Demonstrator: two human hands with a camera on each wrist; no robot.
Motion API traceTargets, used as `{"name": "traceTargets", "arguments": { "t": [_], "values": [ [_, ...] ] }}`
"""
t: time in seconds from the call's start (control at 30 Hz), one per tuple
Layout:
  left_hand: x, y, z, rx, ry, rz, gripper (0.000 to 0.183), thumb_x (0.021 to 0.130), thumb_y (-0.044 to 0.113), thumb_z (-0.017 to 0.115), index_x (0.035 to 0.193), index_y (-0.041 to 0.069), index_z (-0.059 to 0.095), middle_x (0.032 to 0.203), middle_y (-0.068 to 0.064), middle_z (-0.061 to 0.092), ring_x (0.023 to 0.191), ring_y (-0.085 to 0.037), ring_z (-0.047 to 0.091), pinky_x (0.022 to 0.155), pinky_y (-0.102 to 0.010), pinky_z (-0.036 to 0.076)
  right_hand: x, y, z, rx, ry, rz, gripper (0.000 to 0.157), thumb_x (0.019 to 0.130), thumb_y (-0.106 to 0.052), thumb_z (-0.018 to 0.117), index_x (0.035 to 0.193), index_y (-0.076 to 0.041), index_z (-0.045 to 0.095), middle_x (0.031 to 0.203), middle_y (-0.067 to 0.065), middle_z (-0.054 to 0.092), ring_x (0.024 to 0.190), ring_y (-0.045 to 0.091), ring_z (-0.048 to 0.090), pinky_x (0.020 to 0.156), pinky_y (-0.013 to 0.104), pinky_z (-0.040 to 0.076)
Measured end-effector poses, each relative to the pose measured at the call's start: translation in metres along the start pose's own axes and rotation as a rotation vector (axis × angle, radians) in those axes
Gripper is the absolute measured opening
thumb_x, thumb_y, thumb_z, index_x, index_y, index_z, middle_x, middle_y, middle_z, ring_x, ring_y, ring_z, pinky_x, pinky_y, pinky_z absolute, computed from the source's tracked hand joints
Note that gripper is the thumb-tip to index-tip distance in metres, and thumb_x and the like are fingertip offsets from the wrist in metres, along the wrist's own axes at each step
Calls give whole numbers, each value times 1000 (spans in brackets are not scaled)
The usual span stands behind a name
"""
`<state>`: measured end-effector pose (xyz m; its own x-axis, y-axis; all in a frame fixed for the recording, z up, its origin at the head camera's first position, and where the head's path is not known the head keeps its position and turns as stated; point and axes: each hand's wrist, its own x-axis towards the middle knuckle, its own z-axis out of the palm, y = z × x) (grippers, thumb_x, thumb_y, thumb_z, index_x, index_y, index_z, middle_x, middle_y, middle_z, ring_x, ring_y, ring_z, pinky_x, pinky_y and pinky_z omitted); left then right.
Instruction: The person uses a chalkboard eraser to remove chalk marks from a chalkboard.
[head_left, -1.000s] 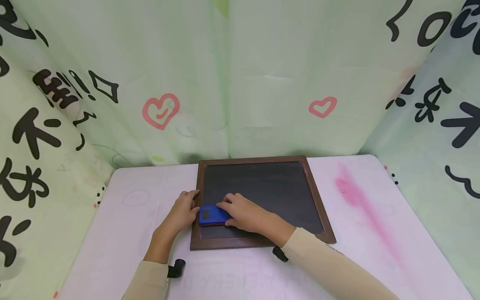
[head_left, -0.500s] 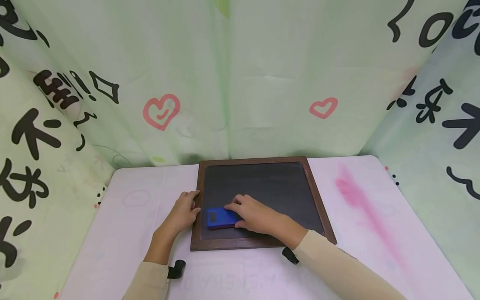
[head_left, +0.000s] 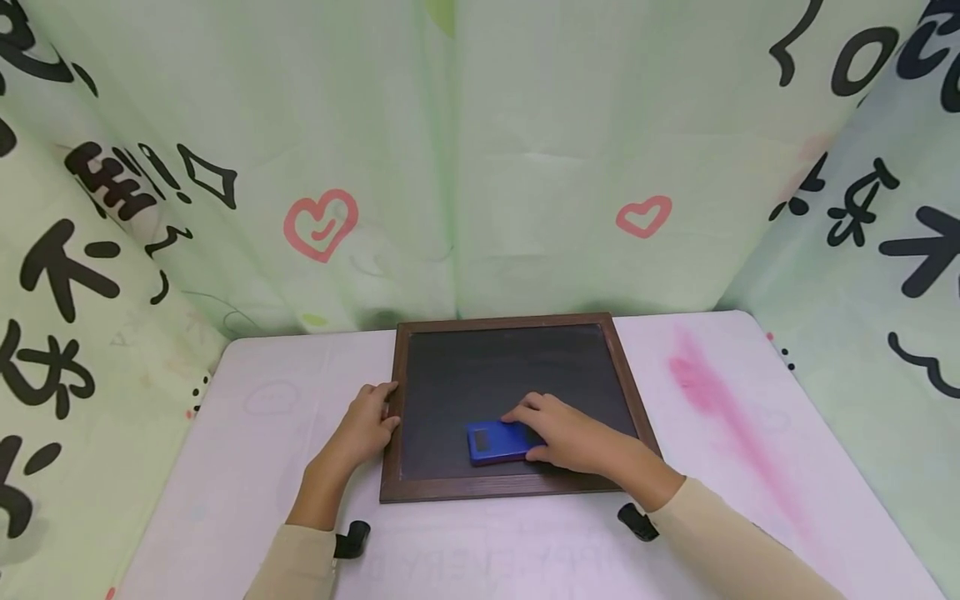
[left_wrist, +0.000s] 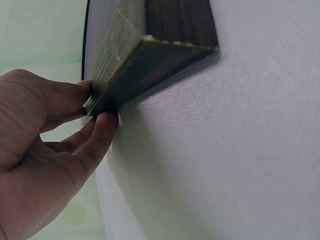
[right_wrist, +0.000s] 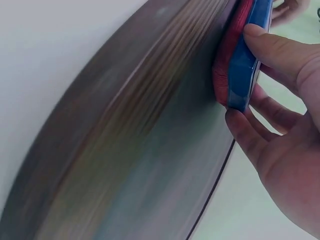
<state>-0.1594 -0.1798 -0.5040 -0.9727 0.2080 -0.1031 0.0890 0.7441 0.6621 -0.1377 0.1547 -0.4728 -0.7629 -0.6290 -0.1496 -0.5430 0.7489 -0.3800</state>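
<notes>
A small blackboard (head_left: 480,367) in a dark brown wooden frame lies flat on the table. My left hand (head_left: 362,429) holds the left side of its frame; in the left wrist view, thumb and fingertips pinch the frame's edge (left_wrist: 117,60). With my right hand (head_left: 570,432) I grip a blue blackboard eraser (head_left: 491,442) by its right end, against the lower middle of the board. In the right wrist view, the eraser's red pad (right_wrist: 231,60) faces the board, with my thumb on the near side and fingers round the end and far side.
The white table (head_left: 300,400) extends around the board, with a pink smear (head_left: 697,387) on its right. Green-white curtains (head_left: 525,167) with hearts and black lettering enclose the back and sides. A black wrist camera (head_left: 637,522) sits below my right wrist.
My right hand has slid the eraser rightward across the board, from the left side of the frame to the lower middle. The left hand has stayed on the frame.
</notes>
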Motion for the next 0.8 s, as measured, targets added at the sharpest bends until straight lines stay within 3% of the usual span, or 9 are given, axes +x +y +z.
{"name": "traceTargets", "arguments": {
  "t": [0.43, 0.8],
  "values": [
    [1, -1, 1, -10, -8, -9, 58, 95, -4, 68, 148, -9, 45, 131, -31, 52, 89, -25, 56, 75, -36, 49, -56, 51, -19, 29, 78, 89, 52, 89, -13, 82, 137, -15, 62, 132, 9, 60, 124, 33, 58, 102, 52, 51],
    [2, 0, 1, -12, -8, -14, 58, 95, -5, 68, 148, -9, 45, 129, -30, 52, 89, -25, 55, 74, -36, 49, -86, 79, -29, 49, 101, 142, 53, 87, -10, 83, 135, -11, 62, 128, 11, 61, 120, 34, 59, 99, 51, 52]
  ]
}}
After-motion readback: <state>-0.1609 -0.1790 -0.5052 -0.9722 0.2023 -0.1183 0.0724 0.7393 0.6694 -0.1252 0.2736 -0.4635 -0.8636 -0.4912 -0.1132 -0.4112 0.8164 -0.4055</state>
